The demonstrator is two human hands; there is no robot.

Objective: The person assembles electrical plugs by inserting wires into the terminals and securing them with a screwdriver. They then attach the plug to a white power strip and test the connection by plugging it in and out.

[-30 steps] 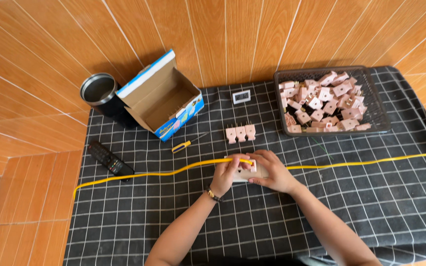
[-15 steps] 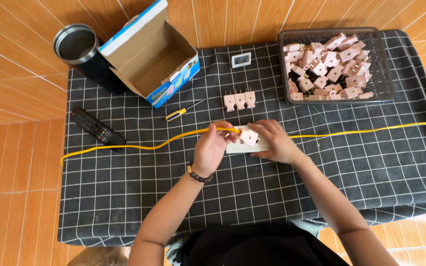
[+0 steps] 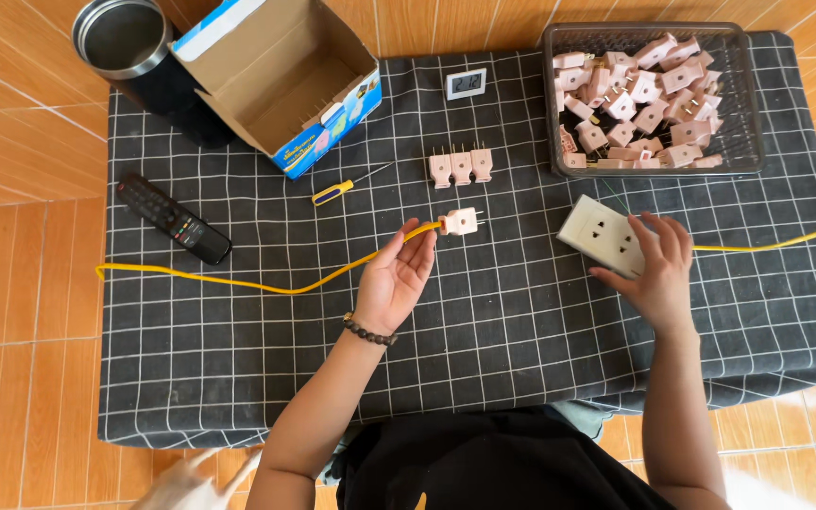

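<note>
My left hand [image 3: 399, 279] pinches a yellow cable [image 3: 238, 280] at its fingertips, just behind the pink plug [image 3: 460, 221] on the cable's end. The plug lies on the black checked cloth [image 3: 484, 331], apart from the socket. My right hand [image 3: 658, 269] lies on a white socket block [image 3: 597, 234] with its fingers spread over the block's right half. A second length of yellow cable [image 3: 776, 244] runs from under that hand to the right edge.
A wire basket [image 3: 750, 94] with several pink plugs stands at the back right. Three pink plugs [image 3: 460, 167] lie in a row mid-table, near a yellow-handled screwdriver [image 3: 342, 189]. A remote [image 3: 174, 219], an open cardboard box [image 3: 285, 85], a steel cup [image 3: 125, 38] and a small digital display [image 3: 466, 83] are also there.
My hands were together at the middle around the plug and socket block. Now they are apart: the plug is free with the left, and the block has moved right with the right hand.
</note>
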